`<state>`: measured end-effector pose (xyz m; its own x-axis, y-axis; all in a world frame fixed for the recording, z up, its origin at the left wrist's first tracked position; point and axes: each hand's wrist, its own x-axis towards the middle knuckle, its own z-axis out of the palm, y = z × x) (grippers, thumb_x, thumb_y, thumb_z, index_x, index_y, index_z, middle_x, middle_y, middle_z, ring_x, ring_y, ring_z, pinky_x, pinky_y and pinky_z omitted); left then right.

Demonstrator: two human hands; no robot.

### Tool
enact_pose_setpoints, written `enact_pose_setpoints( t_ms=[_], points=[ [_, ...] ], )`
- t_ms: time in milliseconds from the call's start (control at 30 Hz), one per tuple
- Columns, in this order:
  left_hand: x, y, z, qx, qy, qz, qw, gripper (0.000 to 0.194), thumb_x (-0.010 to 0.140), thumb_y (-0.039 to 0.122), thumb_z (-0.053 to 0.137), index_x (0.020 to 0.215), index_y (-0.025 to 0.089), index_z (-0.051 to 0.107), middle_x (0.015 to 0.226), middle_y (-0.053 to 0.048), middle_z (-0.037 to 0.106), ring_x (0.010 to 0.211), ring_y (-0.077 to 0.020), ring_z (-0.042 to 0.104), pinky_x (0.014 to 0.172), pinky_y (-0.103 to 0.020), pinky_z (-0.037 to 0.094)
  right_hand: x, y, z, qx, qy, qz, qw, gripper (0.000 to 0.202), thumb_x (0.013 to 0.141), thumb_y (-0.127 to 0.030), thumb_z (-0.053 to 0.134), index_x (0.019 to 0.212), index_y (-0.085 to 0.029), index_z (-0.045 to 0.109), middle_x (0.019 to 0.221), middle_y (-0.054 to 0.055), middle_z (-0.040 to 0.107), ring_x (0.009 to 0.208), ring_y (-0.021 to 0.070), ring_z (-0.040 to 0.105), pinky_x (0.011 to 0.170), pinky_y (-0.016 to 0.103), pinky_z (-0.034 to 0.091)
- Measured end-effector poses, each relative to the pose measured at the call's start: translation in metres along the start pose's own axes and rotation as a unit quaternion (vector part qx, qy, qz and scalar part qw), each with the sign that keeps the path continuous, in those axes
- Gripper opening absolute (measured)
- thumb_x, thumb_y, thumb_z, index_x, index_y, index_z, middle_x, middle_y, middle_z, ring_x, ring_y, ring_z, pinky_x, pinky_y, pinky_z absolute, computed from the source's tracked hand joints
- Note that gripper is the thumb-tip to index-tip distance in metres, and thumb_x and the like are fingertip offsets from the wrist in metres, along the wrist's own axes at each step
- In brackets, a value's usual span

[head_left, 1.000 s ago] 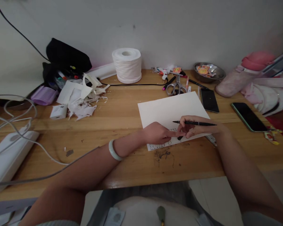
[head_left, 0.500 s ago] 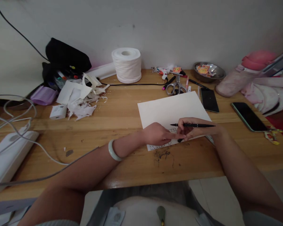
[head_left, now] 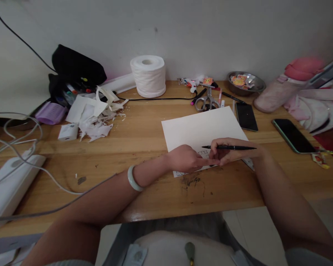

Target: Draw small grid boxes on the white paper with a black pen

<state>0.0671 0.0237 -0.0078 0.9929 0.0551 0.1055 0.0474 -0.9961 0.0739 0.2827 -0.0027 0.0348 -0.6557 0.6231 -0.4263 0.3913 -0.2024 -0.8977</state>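
My left hand (head_left: 184, 159) rests on the lower left of a white paper sheet (head_left: 202, 127), its index finger stretched to the right and touching the fingertips of my right hand (head_left: 224, 152). The other left fingers curl under, partly hidden. A thin black pen (head_left: 235, 147) lies across my right hand, which holds it with the tip pointing left. Small dark outlined shapes (head_left: 202, 152) are drawn along the sheet's lower edge, partly covered by my hands. Something small and dark shows beneath the touching fingertips; I cannot make out what it is.
Grey scissors (head_left: 207, 103), pens and a metal bowl (head_left: 245, 83) stand beyond the sheet. Two phones (head_left: 246, 116) and a pink-lidded bottle (head_left: 283, 88) are to the right. A paper roll (head_left: 148, 76), paper scraps (head_left: 93, 118) and a white power strip (head_left: 13, 184) with cables occupy the left.
My right hand and the pen have shifted slightly to the right. The dark piece at the fingertips is now more covered. My left hand keeps nearly the same place.
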Motion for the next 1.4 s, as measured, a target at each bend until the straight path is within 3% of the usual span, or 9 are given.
enact_pose_setpoints(
  t_ms=[100, 167, 267, 367, 533, 633, 733, 1100, 1400],
  points=[
    [0.001, 0.002, -0.003, -0.003, -0.013, -0.004, 1.0, 0.053, 0.083, 0.019, 0.039, 0.134, 0.026, 0.023, 0.075, 0.0, 0.064, 0.057, -0.0094, 0.054, 0.045, -0.022, 0.025, -0.014, -0.006, 0.001, -0.011, 0.077, -0.02, 0.997, 0.026, 0.069, -0.034, 0.063, 0.085, -0.017, 0.053, 0.091, 0.007, 0.062, 0.078, 0.0159, 0.058, 0.066, 0.029, 0.046],
    [0.001, 0.003, -0.003, -0.007, -0.013, -0.001, 1.0, 0.054, 0.083, 0.02, 0.04, 0.134, 0.024, 0.023, 0.074, 0.0, 0.064, 0.058, -0.01, 0.054, 0.045, -0.023, 0.025, -0.026, -0.006, 0.01, 0.018, 0.214, -0.062, 0.975, 0.024, 0.075, -0.039, 0.056, 0.087, -0.019, 0.053, 0.083, 0.006, 0.062, 0.069, 0.0151, 0.058, 0.059, 0.029, 0.046],
    [0.001, 0.005, -0.003, -0.01, -0.007, 0.001, 1.0, 0.054, 0.082, 0.02, 0.041, 0.133, 0.021, 0.024, 0.073, 0.0, 0.063, 0.058, -0.0103, 0.055, 0.045, -0.024, 0.024, -0.039, 0.004, 0.038, 0.089, 0.376, -0.149, 0.91, 0.027, 0.075, -0.049, 0.051, 0.088, -0.025, 0.053, 0.058, 0.0, 0.054, 0.047, 0.0133, 0.051, 0.038, 0.025, 0.037],
    [0.001, 0.006, -0.003, -0.008, -0.004, -0.012, 1.0, 0.052, 0.082, 0.02, 0.04, 0.132, 0.022, 0.027, 0.07, 0.0, 0.063, 0.055, -0.0105, 0.054, 0.045, -0.025, 0.022, -0.044, 0.021, 0.074, 0.097, 0.513, -0.246, 0.817, 0.03, 0.078, -0.054, 0.041, 0.071, -0.027, 0.051, 0.046, -0.002, 0.04, 0.035, 0.0105, 0.037, 0.03, 0.023, 0.023],
    [0.002, 0.006, -0.004, -0.004, 0.002, -0.035, 0.999, 0.05, 0.083, 0.023, 0.04, 0.131, 0.026, 0.029, 0.07, 0.0, 0.064, 0.054, -0.0111, 0.054, 0.045, -0.024, 0.021, -0.032, 0.048, 0.112, -0.084, 0.508, -0.107, 0.851, 0.014, 0.082, -0.035, 0.044, 0.082, -0.024, 0.051, 0.054, 0.0, 0.049, 0.045, 0.0139, 0.046, 0.041, 0.028, 0.036],
    [0.002, 0.006, -0.003, 0.0, 0.005, -0.027, 1.0, 0.053, 0.081, 0.021, 0.042, 0.132, 0.026, 0.028, 0.07, 0.001, 0.064, 0.055, -0.0108, 0.054, 0.045, -0.023, 0.021, -0.024, 0.057, 0.116, -0.233, 0.506, -0.054, 0.828, 0.013, 0.077, -0.035, 0.048, 0.077, -0.022, 0.048, 0.064, 0.003, 0.054, 0.055, 0.0163, 0.051, 0.051, 0.03, 0.041],
    [0.002, 0.005, -0.004, 0.007, 0.006, -0.025, 1.0, 0.054, 0.081, 0.02, 0.042, 0.132, 0.026, 0.026, 0.071, 0.001, 0.065, 0.054, -0.0105, 0.053, 0.044, -0.024, 0.019, -0.019, 0.058, 0.116, -0.3, 0.506, -0.024, 0.808, 0.014, 0.077, -0.035, 0.047, 0.073, -0.021, 0.048, 0.061, 0.0, 0.053, 0.052, 0.0144, 0.049, 0.049, 0.027, 0.038],
    [0.004, 0.007, -0.013, 0.02, -0.04, -0.02, 0.999, 0.055, 0.081, 0.018, 0.042, 0.133, 0.023, 0.025, 0.075, 0.0, 0.065, 0.058, -0.0113, 0.055, 0.043, -0.025, 0.018, -0.015, 0.053, 0.118, -0.334, 0.492, 0.0, 0.804, 0.012, 0.078, -0.032, 0.044, 0.076, -0.021, 0.049, 0.065, 0.0, 0.055, 0.056, 0.0138, 0.051, 0.052, 0.025, 0.039],
    [0.004, 0.005, -0.006, 0.011, -0.021, -0.021, 1.0, 0.057, 0.08, 0.019, 0.042, 0.134, 0.024, 0.023, 0.075, 0.002, 0.065, 0.057, -0.0122, 0.055, 0.043, -0.026, 0.018, -0.015, 0.048, 0.113, -0.277, 0.556, 0.03, 0.783, 0.014, 0.076, -0.033, 0.046, 0.072, -0.02, 0.046, 0.058, -0.001, 0.052, 0.051, 0.013, 0.049, 0.049, 0.024, 0.037]
  ],
)
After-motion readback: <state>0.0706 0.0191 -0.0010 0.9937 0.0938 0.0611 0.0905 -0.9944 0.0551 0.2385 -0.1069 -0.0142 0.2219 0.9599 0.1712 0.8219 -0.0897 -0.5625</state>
